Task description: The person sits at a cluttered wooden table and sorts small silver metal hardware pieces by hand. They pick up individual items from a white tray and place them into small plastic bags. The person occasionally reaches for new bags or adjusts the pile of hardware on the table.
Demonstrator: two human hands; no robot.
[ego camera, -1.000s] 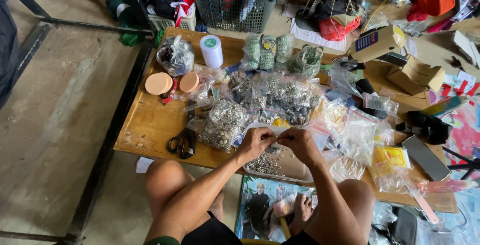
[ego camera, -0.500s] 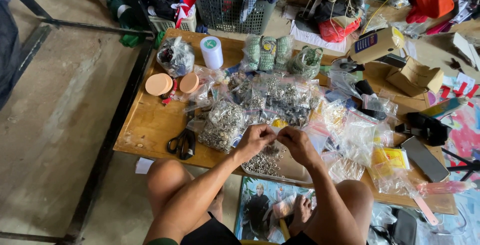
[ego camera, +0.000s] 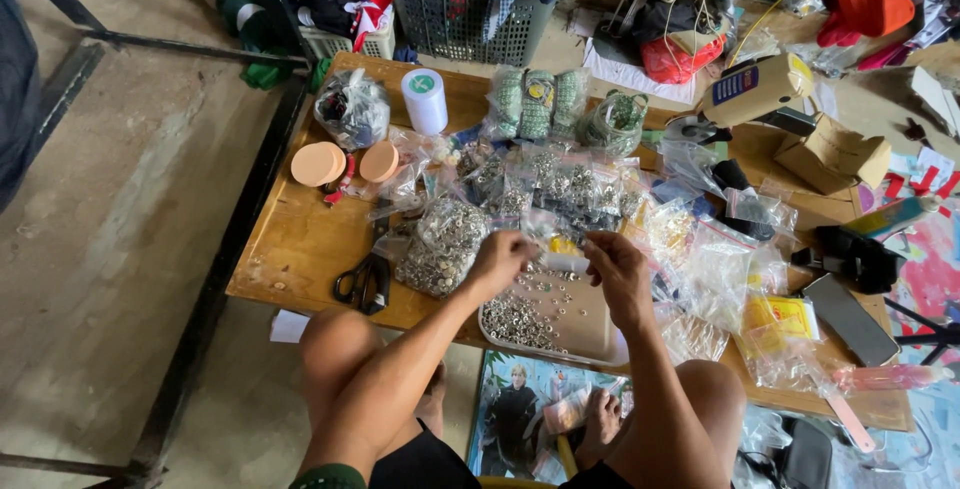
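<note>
Both hands dropped over tray [ego camera: 600,334]; left hand [ego camera: 500,261] and right hand [ego camera: 618,267] pinched small clear bag [ego camera: 565,262] shut; should hold low to catch spills.

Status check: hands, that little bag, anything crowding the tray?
Left hand and right hand pinch small clear bag over tray. Tray holds loose metal eyelets. Filled bags crowd its far edge.

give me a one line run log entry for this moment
left hand pinching small clear bag | right hand at bag | tray of metal snaps below | scissors left
</note>
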